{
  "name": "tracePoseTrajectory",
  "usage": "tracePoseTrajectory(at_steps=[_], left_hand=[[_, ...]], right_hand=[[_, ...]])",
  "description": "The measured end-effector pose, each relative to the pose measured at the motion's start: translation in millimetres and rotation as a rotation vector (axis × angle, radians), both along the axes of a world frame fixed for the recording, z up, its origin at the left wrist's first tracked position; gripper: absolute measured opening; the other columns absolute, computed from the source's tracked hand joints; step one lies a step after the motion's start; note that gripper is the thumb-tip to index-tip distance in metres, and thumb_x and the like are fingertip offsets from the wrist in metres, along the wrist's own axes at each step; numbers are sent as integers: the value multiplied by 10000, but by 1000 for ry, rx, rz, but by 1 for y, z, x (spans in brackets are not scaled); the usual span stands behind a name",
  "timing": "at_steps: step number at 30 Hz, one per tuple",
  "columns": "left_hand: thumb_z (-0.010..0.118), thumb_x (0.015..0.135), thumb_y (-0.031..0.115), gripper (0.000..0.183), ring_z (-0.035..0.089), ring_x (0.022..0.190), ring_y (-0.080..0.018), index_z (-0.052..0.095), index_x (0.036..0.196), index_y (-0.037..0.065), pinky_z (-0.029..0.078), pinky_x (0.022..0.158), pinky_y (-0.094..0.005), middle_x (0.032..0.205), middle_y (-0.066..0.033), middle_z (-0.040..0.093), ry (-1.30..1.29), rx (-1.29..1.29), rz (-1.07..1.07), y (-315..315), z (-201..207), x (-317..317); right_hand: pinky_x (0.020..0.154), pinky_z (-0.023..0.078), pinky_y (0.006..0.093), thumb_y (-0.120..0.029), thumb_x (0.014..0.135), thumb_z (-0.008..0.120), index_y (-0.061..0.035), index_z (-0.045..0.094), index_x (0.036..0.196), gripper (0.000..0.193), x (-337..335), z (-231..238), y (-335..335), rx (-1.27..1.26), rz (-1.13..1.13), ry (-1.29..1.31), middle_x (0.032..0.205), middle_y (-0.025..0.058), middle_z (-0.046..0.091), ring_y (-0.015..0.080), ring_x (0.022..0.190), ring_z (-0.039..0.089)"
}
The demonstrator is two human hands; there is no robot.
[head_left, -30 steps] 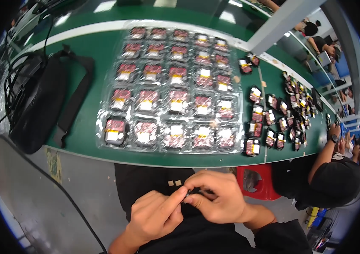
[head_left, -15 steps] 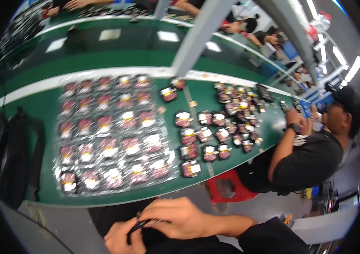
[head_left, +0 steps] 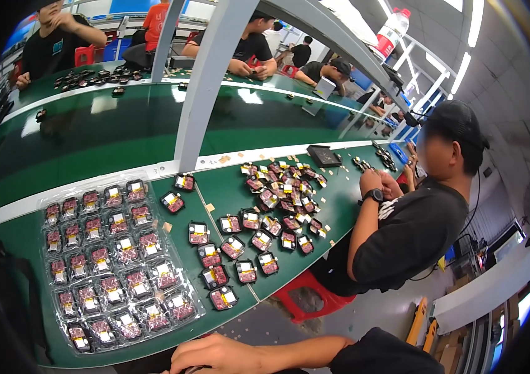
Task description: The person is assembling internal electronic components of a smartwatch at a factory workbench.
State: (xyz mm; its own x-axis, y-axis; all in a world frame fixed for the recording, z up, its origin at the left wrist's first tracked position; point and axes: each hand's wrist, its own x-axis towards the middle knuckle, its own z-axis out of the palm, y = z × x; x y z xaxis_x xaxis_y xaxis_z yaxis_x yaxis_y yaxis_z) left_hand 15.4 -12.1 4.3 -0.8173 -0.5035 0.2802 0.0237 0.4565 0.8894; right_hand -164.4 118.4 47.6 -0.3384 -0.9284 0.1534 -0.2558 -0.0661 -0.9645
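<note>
At the bottom edge is my right hand (head_left: 215, 354), its fingers curled and bent down. Whatever lies between them is cut off by the edge of the picture. My left hand is out of sight below. Just beyond, on the green bench, a clear plastic tray (head_left: 181, 296) holds rows of small black housings with dark red circuit boards, white labels and yellow tape. More such housings (head_left: 223, 298) stand in loose columns right of the tray. Farther right a heap of them (head_left: 280, 190) lies jumbled.
A co-worker in black (head_left: 402, 230) sits to the right, handling small parts, beside a red stool (head_left: 315, 305). A grey post (head_left: 206, 93) rises at the bench's back edge. Behind runs a green conveyor (head_left: 122, 131) with people across it. A black bag (head_left: 16, 293) hangs at left.
My view has swung up and to the right. My hands, both seen earlier around a small black part, have dropped to the lower edge, and the left one has left the picture.
</note>
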Motion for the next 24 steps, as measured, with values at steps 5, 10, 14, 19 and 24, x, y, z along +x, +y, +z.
tracePoseTrajectory(at_steps=[5, 10, 14, 19, 24], left_hand=[[652, 999, 437, 541, 727, 961, -363, 709, 1134, -84, 578, 869, -397, 1096, -238, 731, 39, 58, 11, 5, 9, -10], [593, 1024, 489, 593, 727, 954, -346, 715, 1099, -86, 582, 857, -409, 1053, -242, 733, 59, 193, 101, 12, -1, -5], [627, 1017, 446, 534, 719, 876, -327, 731, 1023, -78, 578, 794, -386, 978, -216, 728, 90, 205, 129, 13, -2, -2], [666, 999, 400, 475, 707, 821, -314, 742, 985, -69, 565, 738, -368, 921, -203, 716, 149, 218, 105, 10, 4, -8], [694, 984, 365, 426, 705, 816, -316, 751, 992, -57, 566, 733, -374, 904, -201, 712, 217, 249, 74, 7, 1, -2]], right_hand=[[730, 561, 378, -73, 882, 758, -6, 727, 1005, 144, -7, 1, 0, 29, 19, -18, 953, 152, 715, 317, 860, 714], [716, 565, 369, -79, 870, 785, 1, 730, 1015, 175, -6, 0, -4, -2, 42, -41, 960, 145, 721, 300, 848, 719], [710, 567, 369, -64, 856, 797, 5, 729, 1004, 177, -5, -3, -7, -38, 77, -64, 958, 147, 719, 299, 844, 718], [701, 570, 368, -45, 838, 811, 10, 727, 990, 182, -2, -6, -2, -84, 72, -106, 956, 151, 716, 298, 839, 718], [696, 572, 365, -30, 833, 813, 13, 726, 989, 184, 1, -4, -4, -91, 91, -120, 955, 150, 715, 294, 839, 719]])
